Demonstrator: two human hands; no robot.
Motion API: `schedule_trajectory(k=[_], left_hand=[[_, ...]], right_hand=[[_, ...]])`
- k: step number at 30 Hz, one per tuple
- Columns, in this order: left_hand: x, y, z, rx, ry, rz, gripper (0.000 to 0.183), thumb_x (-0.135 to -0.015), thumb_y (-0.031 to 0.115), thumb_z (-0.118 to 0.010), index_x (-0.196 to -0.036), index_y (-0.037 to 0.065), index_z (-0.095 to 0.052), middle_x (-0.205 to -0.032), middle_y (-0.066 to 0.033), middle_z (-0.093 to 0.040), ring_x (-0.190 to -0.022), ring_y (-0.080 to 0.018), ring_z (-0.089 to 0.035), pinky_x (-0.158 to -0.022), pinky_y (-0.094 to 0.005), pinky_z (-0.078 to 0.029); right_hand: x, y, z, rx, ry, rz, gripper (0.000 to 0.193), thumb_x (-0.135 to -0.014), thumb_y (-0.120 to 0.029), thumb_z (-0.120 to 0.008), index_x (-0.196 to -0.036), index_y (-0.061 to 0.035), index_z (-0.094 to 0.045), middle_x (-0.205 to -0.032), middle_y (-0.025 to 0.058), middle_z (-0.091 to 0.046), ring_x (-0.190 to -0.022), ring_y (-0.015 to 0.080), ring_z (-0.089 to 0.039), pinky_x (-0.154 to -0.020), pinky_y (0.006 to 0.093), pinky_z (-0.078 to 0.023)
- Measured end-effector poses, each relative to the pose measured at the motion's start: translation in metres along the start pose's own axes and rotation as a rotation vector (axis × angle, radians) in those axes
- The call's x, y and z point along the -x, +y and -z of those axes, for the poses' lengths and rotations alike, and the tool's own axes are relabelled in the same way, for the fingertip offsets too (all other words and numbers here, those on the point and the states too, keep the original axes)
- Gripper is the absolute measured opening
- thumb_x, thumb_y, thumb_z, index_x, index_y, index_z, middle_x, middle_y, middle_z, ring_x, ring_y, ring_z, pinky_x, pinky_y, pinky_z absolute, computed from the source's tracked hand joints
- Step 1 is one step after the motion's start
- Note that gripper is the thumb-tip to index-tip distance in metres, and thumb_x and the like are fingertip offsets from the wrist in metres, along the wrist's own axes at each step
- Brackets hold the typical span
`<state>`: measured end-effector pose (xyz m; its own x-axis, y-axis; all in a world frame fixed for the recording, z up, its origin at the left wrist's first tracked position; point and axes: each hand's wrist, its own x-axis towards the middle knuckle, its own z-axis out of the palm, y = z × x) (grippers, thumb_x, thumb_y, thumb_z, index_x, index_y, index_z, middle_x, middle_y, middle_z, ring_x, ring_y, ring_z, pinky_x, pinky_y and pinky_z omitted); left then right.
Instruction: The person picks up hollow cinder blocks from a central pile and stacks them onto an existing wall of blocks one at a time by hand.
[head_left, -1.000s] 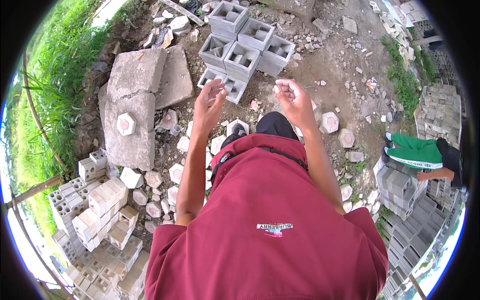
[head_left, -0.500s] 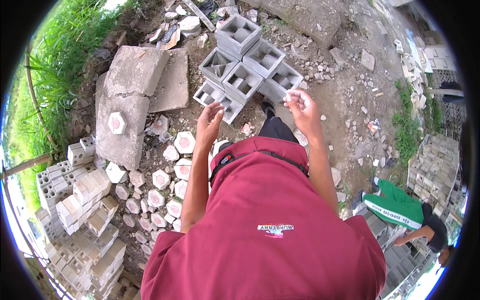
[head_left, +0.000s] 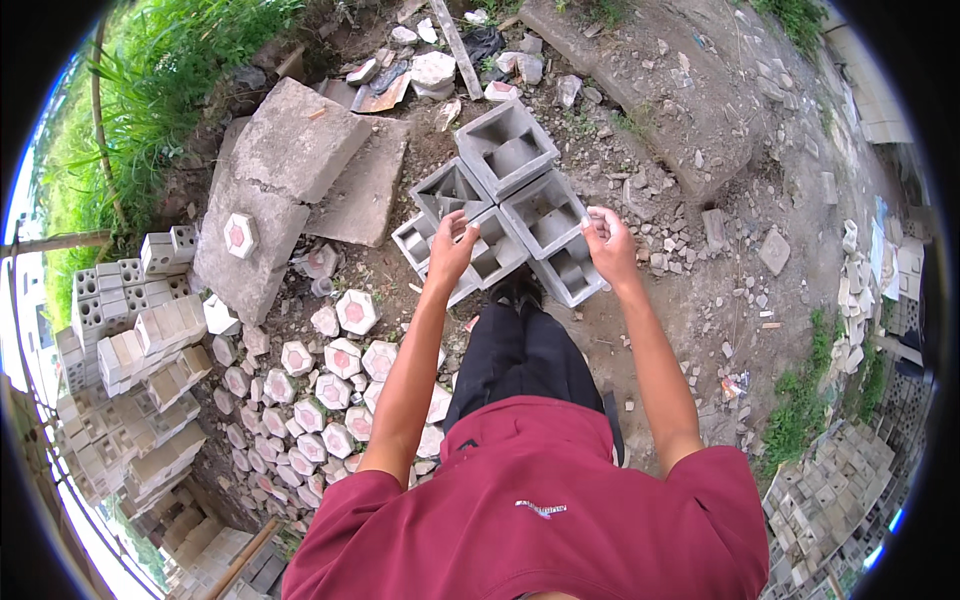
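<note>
Loosely curled and empty, the left hand appears over the left side of a stack of grey, square-rimmed hollow blocks, the right hand at its right edge; contact I can't tell. Brown, stony ground lies beneath, hexagonal pavers and a cracked slab leftward.

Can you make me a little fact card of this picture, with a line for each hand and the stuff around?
Left hand: grip part-open, in view over the stacked hollow grey concrete blocks; touching unclear
Right hand: grip part-open, beside a block's right corner; touching unclear
Clothing: plain-sleeved maroon shirt, black trousers
On the cracked grey concrete slab: one white hexagonal tile with a pink centre
Far left: tall green grass
</note>
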<state>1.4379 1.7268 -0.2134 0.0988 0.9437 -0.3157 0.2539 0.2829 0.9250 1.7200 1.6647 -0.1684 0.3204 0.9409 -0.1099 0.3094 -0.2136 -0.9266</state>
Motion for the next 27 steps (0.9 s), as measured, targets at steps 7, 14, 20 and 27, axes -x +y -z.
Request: schedule_trajectory(k=[7, 14, 20, 27], left_hand=[[-0.180, -0.121, -0.053, -0.036, 0.236, 0.309, 0.096, -0.076, 0.043, -0.075, -0.145, -0.003, -0.027, -0.143, -0.0272, -0.037, -0.130, -0.0335, -0.041, -0.105, -0.0408, -0.036], [-0.234, -0.153, -0.117, 0.153, 0.110, 0.526, 0.111, -0.075, 0.031, -0.077, -0.150, 0.004, 0.001, -0.150, -0.0247, -0.028, -0.133, -0.0407, -0.037, -0.096, -0.0648, -0.038], [-0.244, -0.165, -0.118, 0.311, 0.157, 0.489, 0.102, -0.066, 0.006, -0.060, -0.150, -0.006, -0.005, -0.142, -0.0271, -0.039, -0.121, -0.0312, -0.050, -0.093, -0.0354, -0.045], [-0.219, -0.161, -0.110, 0.399, 0.270, 0.331, 0.072, -0.068, 0.000, -0.056, -0.137, 0.003, -0.036, -0.099, -0.0084, -0.052, -0.084, -0.0208, -0.050, -0.072, -0.0406, -0.045]], right_hand=[[-0.172, 0.088, -0.105, 0.184, -0.026, 0.152, 0.064, -0.083, -0.034, -0.071, -0.129, 0.0025, -0.046, -0.115, 0.0258, -0.059, -0.107, 0.0356, -0.059, -0.093, 0.0417, -0.047], [-0.298, 0.224, -0.128, 0.411, -0.208, 0.019, 0.078, -0.081, -0.045, -0.070, -0.133, 0.0058, -0.044, -0.125, 0.0299, -0.056, -0.115, 0.0360, -0.057, -0.099, 0.0406, -0.044], [-0.309, 0.224, -0.138, 0.364, -0.314, 0.080, 0.044, -0.084, -0.035, -0.068, -0.110, 0.0001, -0.064, -0.099, 0.0201, -0.070, -0.095, 0.0337, -0.067, -0.084, 0.0404, -0.050], [-0.265, 0.188, -0.129, 0.439, -0.244, 0.085, 0.039, -0.083, -0.026, -0.066, -0.113, -0.0005, -0.063, -0.098, 0.0227, -0.069, -0.093, 0.0354, -0.067, -0.083, 0.0398, -0.051]])
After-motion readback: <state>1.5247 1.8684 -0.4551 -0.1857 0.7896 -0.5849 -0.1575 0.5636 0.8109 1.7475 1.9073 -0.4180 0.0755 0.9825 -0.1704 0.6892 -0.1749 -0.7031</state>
